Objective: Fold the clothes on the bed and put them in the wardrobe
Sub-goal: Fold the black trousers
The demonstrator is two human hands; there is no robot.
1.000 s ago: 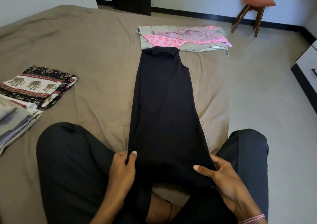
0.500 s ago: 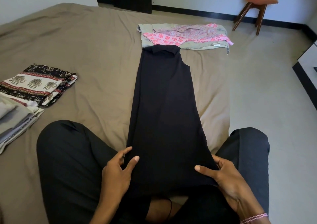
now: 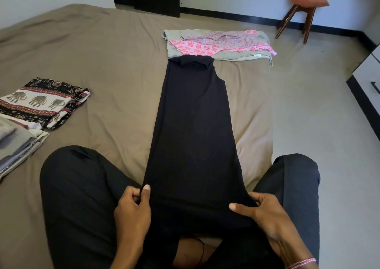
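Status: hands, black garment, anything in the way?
Left hand pinches the black garment at its near-left edge; right hand grips the near-right edge. Garment lies long on the bed, not yet folded. Far end meets the pink-and-grey clothes.

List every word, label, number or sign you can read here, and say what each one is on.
Nothing in this view can be read as text.
White tag on the grey-green garment: too small to read.
Dark print along the edge of the folded stack at the left: blurred, unreadable.
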